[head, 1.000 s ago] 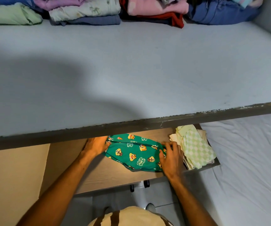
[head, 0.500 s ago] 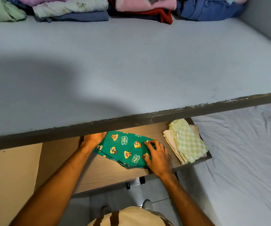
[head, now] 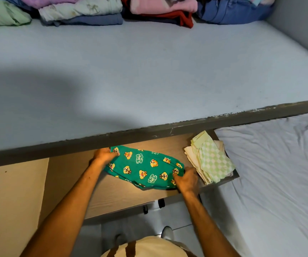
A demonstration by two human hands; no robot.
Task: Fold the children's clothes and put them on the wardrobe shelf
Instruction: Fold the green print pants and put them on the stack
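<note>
A green children's garment (head: 144, 166) printed with cartoon chipmunks lies on the lower wooden shelf (head: 112, 197). My left hand (head: 104, 155) grips its far left edge, partly under the lip of the grey upper shelf (head: 149, 80). My right hand (head: 186, 179) pinches its near right corner. To the right of it rests a folded stack with a green-and-white checked piece (head: 212, 160) on top.
Folded clothes in green, lilac, pink, red and blue line the back of the upper shelf (head: 112, 10). A bed with a white sheet (head: 279, 173) is at the right. A beige panel (head: 10, 201) stands at the left. Tiled floor lies below.
My right hand slid from flat on the garment's middle to its near right corner and closed on it. The garment now lies spread wider. My left hand stays at the left edge.
</note>
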